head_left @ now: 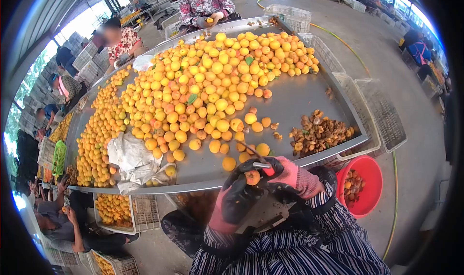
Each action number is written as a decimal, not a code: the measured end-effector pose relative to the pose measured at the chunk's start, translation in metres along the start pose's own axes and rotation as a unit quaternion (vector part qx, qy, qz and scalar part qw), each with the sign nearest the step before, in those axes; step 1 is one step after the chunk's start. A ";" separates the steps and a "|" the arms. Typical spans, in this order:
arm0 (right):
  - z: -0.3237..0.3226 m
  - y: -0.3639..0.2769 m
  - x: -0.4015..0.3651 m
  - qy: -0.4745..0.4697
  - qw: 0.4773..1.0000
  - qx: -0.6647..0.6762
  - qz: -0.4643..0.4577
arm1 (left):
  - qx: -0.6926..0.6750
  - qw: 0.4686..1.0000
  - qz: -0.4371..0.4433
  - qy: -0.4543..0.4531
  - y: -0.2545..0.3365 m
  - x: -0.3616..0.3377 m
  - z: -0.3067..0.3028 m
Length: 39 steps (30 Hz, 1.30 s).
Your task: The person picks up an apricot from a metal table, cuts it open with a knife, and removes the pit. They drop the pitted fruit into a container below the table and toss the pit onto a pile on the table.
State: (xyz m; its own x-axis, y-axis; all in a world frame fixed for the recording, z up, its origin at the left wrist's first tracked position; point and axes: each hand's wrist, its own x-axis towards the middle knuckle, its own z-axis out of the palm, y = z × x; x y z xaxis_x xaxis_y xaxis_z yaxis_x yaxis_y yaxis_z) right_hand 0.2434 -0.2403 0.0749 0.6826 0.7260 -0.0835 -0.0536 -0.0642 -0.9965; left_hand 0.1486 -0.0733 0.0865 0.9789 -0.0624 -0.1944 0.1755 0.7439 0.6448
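My left hand [236, 197], in a pink glove with a black palm, is closed around an apricot [252, 177] at the near edge of the metal table. Close beside it, my right hand [289, 177], gloved the same way, grips a small knife [268, 169] with a red handle. Its thin, brownish blade points up and to the left, over the table. Just beyond my hands are loose apricots [229, 164] at the edge of a large heap of apricots [203, 82]. My fingers partly hide the apricot I hold and the knife handle.
The metal table [290, 106] has a raised rim. On it lie a pile of brown apricot scraps [321, 132] and a white cloth [133, 159]. A red bucket [372, 197] stands at my right; plastic crates [145, 212] surround the table. Several people work around it.
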 end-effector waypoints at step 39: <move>0.070 -0.013 -0.079 0.059 0.975 -0.205 -0.061 | 0.118 0.984 0.080 0.104 -0.026 -0.062 0.003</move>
State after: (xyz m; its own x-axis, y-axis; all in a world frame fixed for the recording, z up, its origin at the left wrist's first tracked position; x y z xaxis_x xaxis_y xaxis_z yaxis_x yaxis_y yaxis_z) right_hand 0.1392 -0.2487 0.0943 0.7460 0.6630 0.0616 0.3130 -0.2676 -0.9113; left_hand 0.0838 -0.0906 0.0841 0.9579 0.1990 -0.2069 0.0631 0.5570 0.8281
